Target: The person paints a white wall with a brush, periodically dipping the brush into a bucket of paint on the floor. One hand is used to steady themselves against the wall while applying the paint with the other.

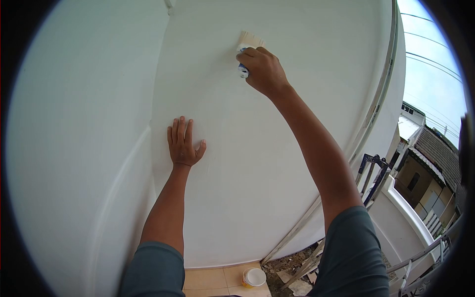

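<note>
My right hand is wrapped round the handle of a paintbrush, high on the white wall. The brush's pale bristles point up and lie at the wall surface; part of its white and blue handle shows below my fingers. Lower and to the left, my left hand rests flat on the same wall with its fingers apart and nothing in it.
A white bucket stands on the tan tiled floor below. Another white wall meets this one at the left. At the right are a pole along the wall's edge, a metal ladder-like frame, rubble, a low white wall and houses.
</note>
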Demonstrator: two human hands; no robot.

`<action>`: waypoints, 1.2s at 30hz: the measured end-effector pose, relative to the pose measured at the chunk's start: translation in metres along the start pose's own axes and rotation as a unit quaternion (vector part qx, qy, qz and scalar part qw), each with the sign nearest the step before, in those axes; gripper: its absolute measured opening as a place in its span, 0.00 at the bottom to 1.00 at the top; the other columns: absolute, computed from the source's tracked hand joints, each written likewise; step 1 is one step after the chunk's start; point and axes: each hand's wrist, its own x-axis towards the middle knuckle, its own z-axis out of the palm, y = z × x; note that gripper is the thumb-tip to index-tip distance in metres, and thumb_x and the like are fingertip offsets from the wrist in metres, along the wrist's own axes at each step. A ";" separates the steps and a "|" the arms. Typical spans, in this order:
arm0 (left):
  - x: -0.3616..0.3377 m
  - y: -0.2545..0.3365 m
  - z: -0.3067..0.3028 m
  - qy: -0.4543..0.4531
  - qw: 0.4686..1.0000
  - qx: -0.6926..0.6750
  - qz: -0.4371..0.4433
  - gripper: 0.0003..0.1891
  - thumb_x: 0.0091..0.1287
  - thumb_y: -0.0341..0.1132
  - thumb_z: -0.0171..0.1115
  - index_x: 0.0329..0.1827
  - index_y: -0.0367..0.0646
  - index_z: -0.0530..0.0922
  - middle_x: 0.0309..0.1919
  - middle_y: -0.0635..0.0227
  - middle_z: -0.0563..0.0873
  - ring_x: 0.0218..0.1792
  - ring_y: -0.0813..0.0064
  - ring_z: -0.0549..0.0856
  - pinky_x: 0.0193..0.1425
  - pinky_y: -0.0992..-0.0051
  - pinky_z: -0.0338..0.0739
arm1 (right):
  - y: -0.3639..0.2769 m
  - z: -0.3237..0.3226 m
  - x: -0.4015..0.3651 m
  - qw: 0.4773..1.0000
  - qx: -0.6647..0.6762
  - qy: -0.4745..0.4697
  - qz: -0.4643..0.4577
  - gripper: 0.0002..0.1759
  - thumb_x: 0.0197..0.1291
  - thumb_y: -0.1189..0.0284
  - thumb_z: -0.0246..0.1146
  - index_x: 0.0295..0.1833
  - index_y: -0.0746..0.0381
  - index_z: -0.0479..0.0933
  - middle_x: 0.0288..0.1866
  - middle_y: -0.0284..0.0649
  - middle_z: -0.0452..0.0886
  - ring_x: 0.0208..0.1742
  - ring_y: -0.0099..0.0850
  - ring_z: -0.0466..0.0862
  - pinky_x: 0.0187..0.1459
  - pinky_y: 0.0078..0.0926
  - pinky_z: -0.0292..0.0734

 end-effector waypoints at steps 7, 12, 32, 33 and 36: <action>0.003 -0.002 -0.001 0.004 1.000 0.020 0.005 0.37 0.66 0.53 0.57 0.76 0.42 0.68 0.75 0.51 0.68 0.77 0.48 0.65 0.80 0.44 0.56 | -0.075 -0.012 -0.100 0.939 0.327 -0.021 0.104 0.09 0.56 0.80 0.74 0.42 0.59 0.85 0.44 0.37 0.89 0.42 0.34 0.87 0.44 0.31 0.85; 0.001 0.000 0.001 0.013 1.000 0.024 0.010 0.36 0.66 0.53 0.57 0.75 0.44 0.70 0.76 0.54 0.68 0.77 0.50 0.66 0.79 0.44 0.58 | 0.029 -0.053 -0.005 0.904 0.290 -0.047 0.312 0.04 0.64 0.73 0.70 0.41 0.60 0.88 0.34 0.34 0.88 0.31 0.25 0.83 0.35 0.26 0.81; 0.000 0.000 0.000 0.010 0.999 0.033 0.017 0.37 0.67 0.53 0.56 0.76 0.42 0.68 0.75 0.52 0.68 0.76 0.48 0.66 0.78 0.42 0.58 | 0.040 -0.016 0.020 0.978 0.087 0.183 0.055 0.08 0.56 0.81 0.69 0.42 0.59 0.85 0.43 0.33 0.89 0.39 0.31 0.86 0.37 0.27 0.83; -0.001 0.000 -0.001 0.009 0.999 0.032 0.017 0.37 0.67 0.53 0.56 0.76 0.42 0.68 0.75 0.52 0.68 0.76 0.48 0.66 0.78 0.42 0.58 | 0.023 -0.010 0.007 0.991 0.051 0.119 0.017 0.11 0.54 0.82 0.70 0.43 0.59 0.85 0.47 0.32 0.89 0.45 0.33 0.86 0.39 0.29 0.85; 0.001 0.001 -0.002 0.007 0.999 0.029 0.017 0.37 0.67 0.53 0.57 0.76 0.42 0.68 0.75 0.52 0.68 0.76 0.47 0.66 0.78 0.43 0.58 | -0.040 -0.002 -0.042 0.990 0.086 -0.086 -0.069 0.13 0.53 0.82 0.71 0.45 0.60 0.84 0.51 0.32 0.87 0.52 0.33 0.85 0.43 0.31 0.86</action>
